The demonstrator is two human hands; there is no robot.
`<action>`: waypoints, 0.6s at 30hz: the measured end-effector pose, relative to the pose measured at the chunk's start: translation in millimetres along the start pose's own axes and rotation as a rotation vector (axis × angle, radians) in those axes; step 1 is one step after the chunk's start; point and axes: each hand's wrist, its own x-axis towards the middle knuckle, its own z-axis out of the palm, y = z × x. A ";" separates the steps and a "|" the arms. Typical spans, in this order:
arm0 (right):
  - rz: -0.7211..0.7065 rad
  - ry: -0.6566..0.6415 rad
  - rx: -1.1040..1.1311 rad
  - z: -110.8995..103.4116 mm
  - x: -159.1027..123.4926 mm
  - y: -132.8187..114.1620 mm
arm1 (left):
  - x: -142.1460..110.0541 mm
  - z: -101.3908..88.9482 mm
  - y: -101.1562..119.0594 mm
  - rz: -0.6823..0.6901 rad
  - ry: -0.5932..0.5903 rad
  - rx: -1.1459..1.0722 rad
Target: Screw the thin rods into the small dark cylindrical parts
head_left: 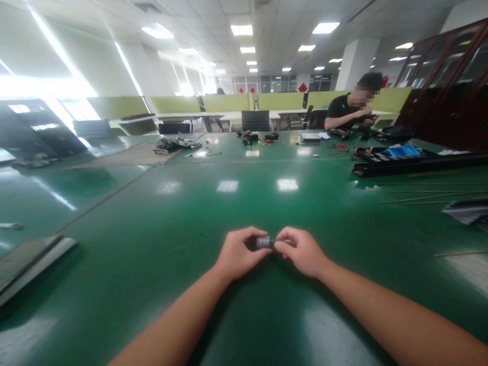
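Note:
Near the middle of the green tabletop (183,284), my two hands meet around a small part. A short grey metal cylinder (263,242) lies sideways between the thumb and index finger of my left hand (241,253). From its right end a narrower dark piece points toward my right hand (303,251). That hand pinches something thin and light at this end, mostly covered by the fingers. Whether the thin piece is joined to the cylinder, I cannot tell.
Thin brass-coloured rods (427,193) and a long black tray (415,162) lie at right. A flat panel (34,264) is at left. Electronic parts (175,145) and tools sit farther back. A person in black (343,114) works at the far right.

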 end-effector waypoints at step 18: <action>-0.004 0.019 0.058 0.9 0.8 5.4 | 0.6 -1.4 -0.1 -0.018 0.027 -0.012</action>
